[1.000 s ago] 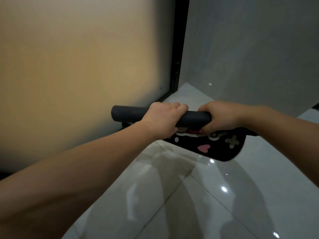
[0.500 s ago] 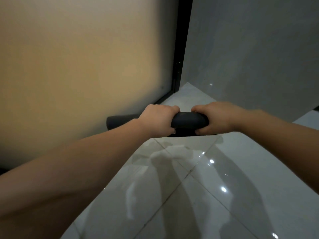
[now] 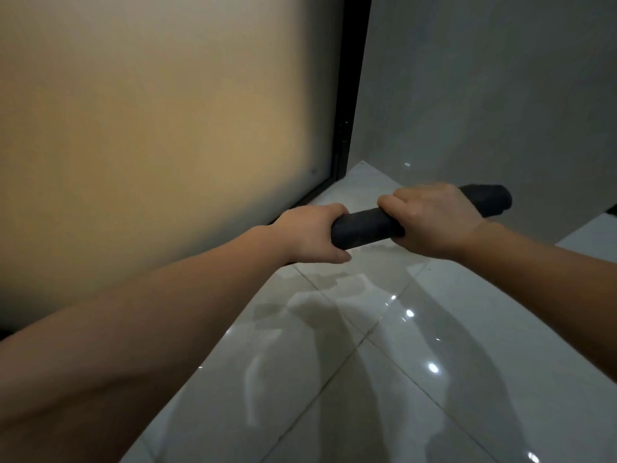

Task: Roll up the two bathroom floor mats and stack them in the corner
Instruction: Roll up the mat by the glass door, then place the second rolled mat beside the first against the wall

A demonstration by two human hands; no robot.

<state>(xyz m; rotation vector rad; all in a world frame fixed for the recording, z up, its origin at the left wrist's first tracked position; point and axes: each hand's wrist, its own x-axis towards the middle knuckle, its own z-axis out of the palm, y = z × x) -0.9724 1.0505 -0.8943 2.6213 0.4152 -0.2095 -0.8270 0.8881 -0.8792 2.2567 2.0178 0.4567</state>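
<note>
A dark grey floor mat (image 3: 364,227) is rolled into a tight tube and held above the white floor tiles. My left hand (image 3: 309,237) grips the tube's left end. My right hand (image 3: 430,218) grips it further right, and the tube's right end (image 3: 487,198) sticks out past that hand, tilted up toward the grey wall. No loose flap of the mat shows. A second mat is not in view.
A frosted glass door panel (image 3: 167,128) with a black frame (image 3: 350,95) fills the left. A grey wall (image 3: 500,78) stands at the right. They meet at a floor corner (image 3: 360,168) just beyond my hands. Glossy white tiles (image 3: 384,362) cover the floor.
The patterned flap that hung below the roll a second ago has been rolled in. The tube has shifted to the right, so its end now juts out past my right hand.
</note>
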